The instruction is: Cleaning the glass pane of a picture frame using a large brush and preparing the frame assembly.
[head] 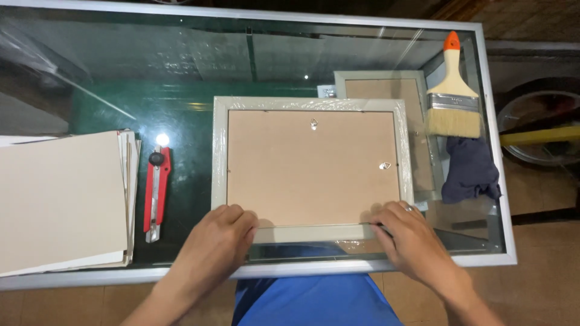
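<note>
Both forearms come up from the bottom edge, bare, angled inward toward each other. Left hand [220,232] palm down, fingers curled with tips pressed flat, wrist straight. Right hand [408,235] palm down too, fingers bent and bunched toward the left, a ring on one finger, wrist slightly cocked outward.

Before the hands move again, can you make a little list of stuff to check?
1. Left hand on picture frame bottom edge: ok.
2. Right hand on the same edge: ok.
3. Frame lies back-side up, flat on glass table: ok.
4. Red utility knife apart from both hands: ok.
5. Knife blade pulled in: cannot tell.
6. Paintbrush and dark cloth off the frame: ok.
</note>
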